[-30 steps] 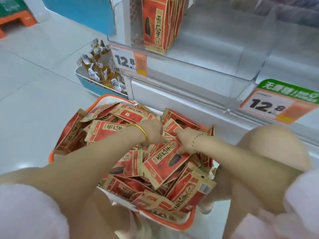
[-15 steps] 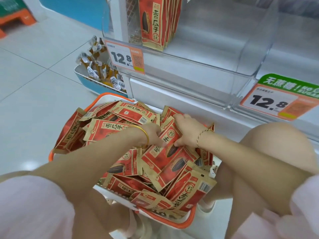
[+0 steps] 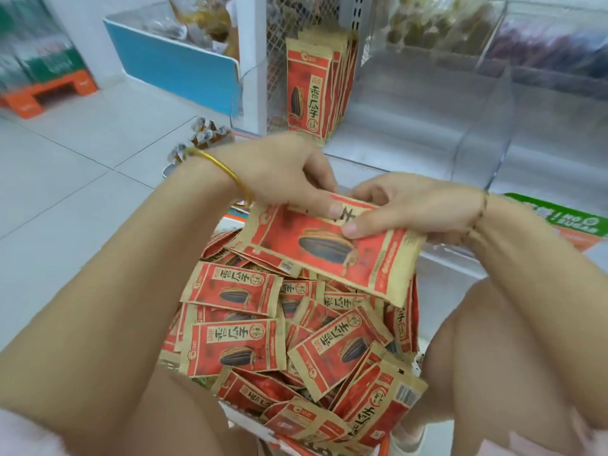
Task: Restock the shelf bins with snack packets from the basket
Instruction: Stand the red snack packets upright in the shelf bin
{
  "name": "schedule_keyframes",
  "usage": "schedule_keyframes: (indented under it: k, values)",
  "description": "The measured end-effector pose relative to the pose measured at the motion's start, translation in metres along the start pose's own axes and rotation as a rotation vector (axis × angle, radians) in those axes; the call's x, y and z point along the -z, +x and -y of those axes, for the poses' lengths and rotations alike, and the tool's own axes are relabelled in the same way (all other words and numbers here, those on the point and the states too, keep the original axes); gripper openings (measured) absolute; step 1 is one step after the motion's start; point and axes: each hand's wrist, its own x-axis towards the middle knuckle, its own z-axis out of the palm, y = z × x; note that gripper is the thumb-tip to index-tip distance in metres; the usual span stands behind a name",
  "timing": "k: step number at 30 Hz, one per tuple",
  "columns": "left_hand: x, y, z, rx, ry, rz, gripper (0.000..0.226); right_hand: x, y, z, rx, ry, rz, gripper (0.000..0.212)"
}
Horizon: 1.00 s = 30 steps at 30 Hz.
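Both hands are on one red-and-tan foil snack packet with a sunflower seed printed on it (image 3: 329, 248). The left hand (image 3: 283, 172) and right hand (image 3: 404, 205) each have a pinching grip on its far long edge, thumbs on the printed face and fingers tucked behind. There may be a second packet stacked under it, I honestly can't tell. It's lying sideways and tilted, up over the far end of the heap of loose matching packets (image 3: 296, 340) that pretty much hides the basket (image 3: 243, 417), and just short of the clear plastic shelf bin (image 3: 394, 136).

How I'd do this bit:

- Turn it upright first. The standing row of same-brand packets (image 3: 312, 90) at the left of the bin faces forward with the seed picture upright, so match that.
- Swap to a one-hand pinch on the top edge, which frees the other hand to steady the row.
- Slide it in against the front of that row, not out on the bare bin floor, or it'll probably flop over.
- Foil is slippery, so if it really is two packets, square the edges before letting go.

Loads left in the heap, so this looks like early days.
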Motion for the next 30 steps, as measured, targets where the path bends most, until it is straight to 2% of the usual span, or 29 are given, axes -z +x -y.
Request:
schedule_keyframes:
  k: [2,5,6,8,9,10,12,14,17,20,24,30]
  values:
    - [0.017,-0.004,0.0,-0.064,-0.169,-0.263,0.016,0.022,-0.012,0.013,0.03,0.17,0.039,0.041]
    - [0.034,-0.004,0.011,-0.117,-0.471,-0.628,0.02,0.051,-0.01,0.023,0.031,0.337,-0.11,0.073]
    - [0.036,-0.001,0.018,-0.085,-0.507,-0.703,0.022,0.058,-0.003,0.024,0.016,0.379,-0.179,0.064]
    - [0.036,0.009,0.032,0.032,-0.362,-0.794,0.028,0.064,0.022,0.028,0.01,0.488,-0.314,0.024]
    - [0.034,0.015,0.038,0.078,-0.219,-0.799,0.031,0.063,0.037,0.032,0.013,0.53,-0.373,0.009]
    - [0.032,0.021,0.043,0.098,-0.078,-0.775,0.035,0.063,0.054,0.034,0.038,0.557,-0.415,0.004]
    - [0.026,0.032,0.048,0.104,0.138,-0.681,0.049,0.061,0.087,0.035,0.107,0.586,-0.477,0.022]
    - [0.022,0.043,0.052,0.153,0.241,-0.633,0.048,0.057,0.113,0.036,0.155,0.572,-0.591,0.036]
    - [0.018,0.055,0.058,0.179,0.291,-0.621,0.05,0.055,0.146,0.034,0.151,0.328,-0.711,0.043]
    - [0.016,0.065,0.063,0.179,0.308,-0.607,0.052,0.056,0.169,0.03,0.071,0.137,-0.773,0.048]
    - [0.014,0.076,0.068,0.194,0.334,-0.593,0.051,0.063,0.189,0.028,-0.004,-0.035,-0.892,0.039]
    - [0.012,0.083,0.072,0.209,0.381,-0.631,0.046,0.069,0.208,0.03,-0.024,-0.068,-1.022,0.032]
